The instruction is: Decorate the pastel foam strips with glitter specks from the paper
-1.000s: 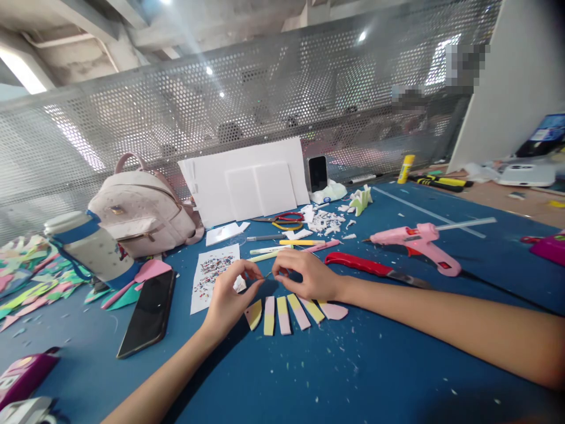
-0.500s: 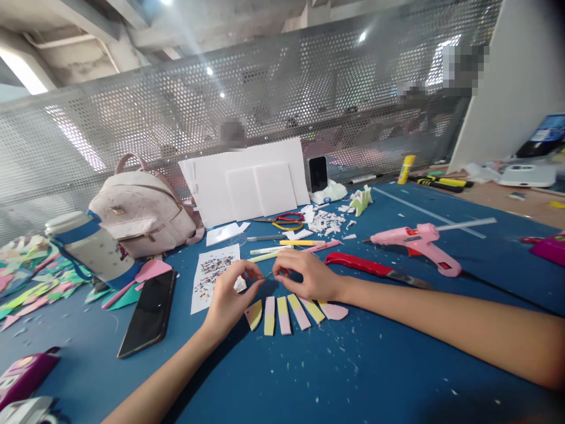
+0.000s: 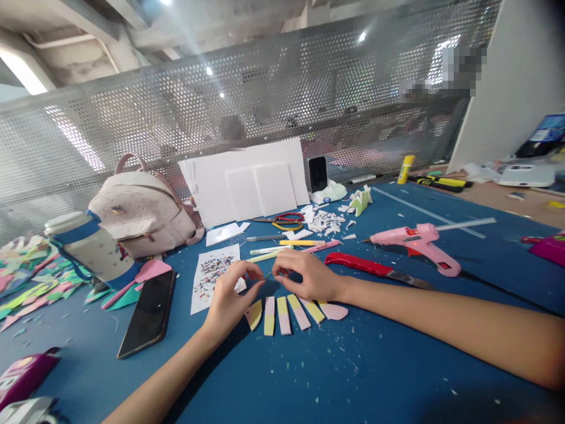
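Note:
My left hand (image 3: 236, 288) is pinched at thumb and forefinger on one end of a thin strand (image 3: 268, 275); whether it is wire or thread I cannot tell. Close by on the right, my right hand (image 3: 306, 274) also has its fingers pinched at the strand's other end. Below both hands, several pink and yellow foam strips (image 3: 283, 315) lie fanned out on the blue table (image 3: 309, 377). Beside my left hand is a white sheet (image 3: 200, 297) covered with tiny multicoloured bits, perhaps beads.
A pink glue gun (image 3: 419, 241) and a red-handled utility knife (image 3: 366, 265) lie right. Pens (image 3: 302, 242), scissors (image 3: 286, 221) and white scraps (image 3: 326, 222) are behind my hands. Left are a phone (image 3: 148, 315), a tumbler (image 3: 90, 247) and a backpack (image 3: 141, 212).

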The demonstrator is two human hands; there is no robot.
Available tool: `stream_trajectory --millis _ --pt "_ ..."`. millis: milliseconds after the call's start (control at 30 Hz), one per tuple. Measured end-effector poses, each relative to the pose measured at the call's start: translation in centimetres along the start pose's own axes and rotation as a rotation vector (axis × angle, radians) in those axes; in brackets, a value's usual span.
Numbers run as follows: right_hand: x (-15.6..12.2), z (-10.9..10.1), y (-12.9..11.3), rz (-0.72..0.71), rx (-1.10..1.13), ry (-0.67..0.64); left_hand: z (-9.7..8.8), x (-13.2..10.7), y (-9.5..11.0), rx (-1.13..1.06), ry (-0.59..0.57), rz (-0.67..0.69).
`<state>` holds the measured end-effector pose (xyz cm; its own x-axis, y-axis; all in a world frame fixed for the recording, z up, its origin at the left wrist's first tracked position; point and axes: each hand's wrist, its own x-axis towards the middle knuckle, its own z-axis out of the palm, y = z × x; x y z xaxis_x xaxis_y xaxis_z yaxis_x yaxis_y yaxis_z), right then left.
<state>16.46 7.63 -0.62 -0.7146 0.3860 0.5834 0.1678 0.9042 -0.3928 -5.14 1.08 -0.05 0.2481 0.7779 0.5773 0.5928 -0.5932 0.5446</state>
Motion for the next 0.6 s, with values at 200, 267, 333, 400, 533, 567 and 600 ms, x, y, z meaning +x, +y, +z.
stream_trajectory --millis 200,267,333,400,533,567,600 --pt "0.06 -0.04 -0.12 -0.012 0.000 0.009 0.00 -0.04 0.20 0.063 -0.024 0.082" --pt "0.05 -0.01 -0.11 -0.012 -0.001 0.009 -0.01 -0.03 0.33 0.086 -0.032 0.109" --pt "0.03 0.02 -0.07 -0.015 0.000 0.007 -0.02 -0.02 0.42 0.110 -0.038 0.134" --pt "0.02 0.05 -0.03 -0.019 0.001 0.005 -0.02 -0.02 0.47 0.131 -0.043 0.146" --pt "0.04 0.03 -0.03 -0.017 -0.004 -0.006 -0.02 -0.06 0.53 0.148 -0.034 0.144" --pt "0.05 0.02 -0.05 -0.014 -0.005 -0.007 -0.02 -0.08 0.54 0.149 -0.030 0.146" --pt "0.06 0.01 -0.06 -0.012 -0.005 -0.007 -0.02 -0.09 0.55 0.148 -0.025 0.149"
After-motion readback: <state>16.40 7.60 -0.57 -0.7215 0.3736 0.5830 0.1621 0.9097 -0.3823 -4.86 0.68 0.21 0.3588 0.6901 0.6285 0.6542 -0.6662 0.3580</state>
